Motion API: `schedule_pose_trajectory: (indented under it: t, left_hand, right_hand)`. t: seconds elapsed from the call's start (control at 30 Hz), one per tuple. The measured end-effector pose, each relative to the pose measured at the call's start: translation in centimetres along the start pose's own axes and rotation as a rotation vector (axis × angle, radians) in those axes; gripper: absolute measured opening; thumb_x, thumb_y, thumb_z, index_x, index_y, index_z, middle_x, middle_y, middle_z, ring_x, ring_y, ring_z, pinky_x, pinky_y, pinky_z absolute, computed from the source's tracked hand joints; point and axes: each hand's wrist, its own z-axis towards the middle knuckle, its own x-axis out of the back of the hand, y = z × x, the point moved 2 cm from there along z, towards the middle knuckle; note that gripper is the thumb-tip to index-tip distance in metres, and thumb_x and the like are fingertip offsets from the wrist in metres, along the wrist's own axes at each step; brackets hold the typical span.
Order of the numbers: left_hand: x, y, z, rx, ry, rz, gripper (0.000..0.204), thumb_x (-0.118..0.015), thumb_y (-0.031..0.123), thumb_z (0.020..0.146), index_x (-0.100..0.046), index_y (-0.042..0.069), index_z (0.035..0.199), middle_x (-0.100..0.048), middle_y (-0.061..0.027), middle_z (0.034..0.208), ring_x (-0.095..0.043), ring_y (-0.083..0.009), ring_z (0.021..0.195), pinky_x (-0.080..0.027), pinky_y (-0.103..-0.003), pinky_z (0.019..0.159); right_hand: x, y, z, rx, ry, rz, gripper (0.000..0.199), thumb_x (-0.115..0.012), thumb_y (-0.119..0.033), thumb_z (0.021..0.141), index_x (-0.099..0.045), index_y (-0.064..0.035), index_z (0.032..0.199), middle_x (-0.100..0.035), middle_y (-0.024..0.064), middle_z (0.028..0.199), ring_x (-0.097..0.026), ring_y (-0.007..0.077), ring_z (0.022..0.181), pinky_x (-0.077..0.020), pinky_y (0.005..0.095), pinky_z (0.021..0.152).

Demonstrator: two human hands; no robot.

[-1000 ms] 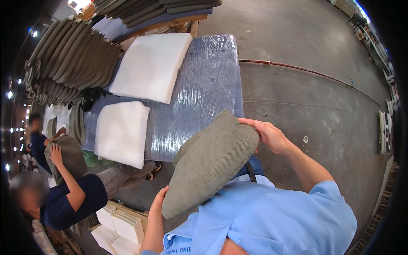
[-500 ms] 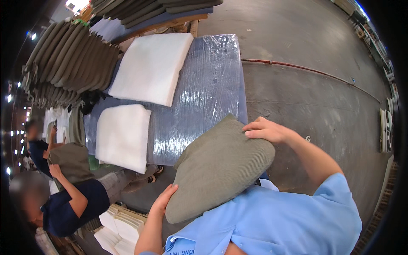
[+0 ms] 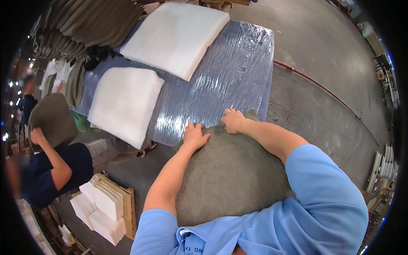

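A grey-green fabric-covered cushion [image 3: 233, 174] leans against my body, its far edge at the near side of a table wrapped in clear plastic [image 3: 221, 80]. At that far edge my left hand [image 3: 196, 137] is closed on the cover, thumb spread along the top. Just to its right, my right hand [image 3: 233, 121] grips the same edge with bent fingers, beside a corner of loose fabric. The undersides of both grips are hidden. Two white padding pieces lie on the table: a larger padding [image 3: 174, 36] farther back and a smaller padding [image 3: 123, 104] at the left.
Many grey-green cushions [image 3: 91, 21] are stacked at the far left. A co-worker in a dark shirt [image 3: 70, 165] stands left, holding another cushion [image 3: 53, 121]. White foam blocks [image 3: 104, 208] sit low at the left. A reddish pipe [image 3: 323, 87] runs along the floor at right.
Both hands have moved to the cushion's far edge, the left from its near left side, the right from its upper right. The cushion has turned and now rests against my body.
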Motion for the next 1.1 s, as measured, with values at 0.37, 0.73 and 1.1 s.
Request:
schedule_pose_trajectory:
  t: [0.37,0.73,1.1]
  left_hand:
    - [-1.4,0.6,2.7,-0.143,0.012,-0.098,0.023,-0.056,0.027,0.105,-0.061,0.007,0.113,-0.076,-0.0243,0.097,-0.074,-0.0441,0.096,-0.055,-0.057,0.084]
    - [-3.5,-1.4,6.1,-0.148,0.178,-0.073,0.025,-0.048,0.032,0.110,-0.055,0.008,0.106,-0.075,-0.0226,0.080,-0.074,-0.0465,0.077,-0.055,-0.059,0.072]
    - [-2.0,-1.3,6.2,-0.114,0.238,-0.017,0.027,-0.048,0.034,0.110,-0.055,0.008,0.106,-0.074,-0.0224,0.079,-0.073,-0.0463,0.077,-0.056,-0.059,0.071]
  right_hand:
    - [0.2,0.3,0.2,-0.163,0.138,0.321,0.032,-0.049,-0.034,0.111,-0.064,-0.0098,0.126,-0.075,0.0169,0.112,-0.069,0.0380,0.115,-0.0472,0.0551,0.100]
    - [-1.4,0.6,3.8,-0.157,0.336,0.336,0.043,-0.054,-0.043,0.108,-0.067,-0.0035,0.099,-0.075,0.0214,0.096,-0.072,0.0436,0.096,-0.0546,0.0534,0.083]
    - [1.7,3.5,4.2,-0.055,0.044,0.468,0.052,-0.060,-0.052,0.103,-0.074,-0.0032,0.115,-0.075,0.0226,0.116,-0.070,0.0405,0.115,-0.0532,0.0508,0.100]
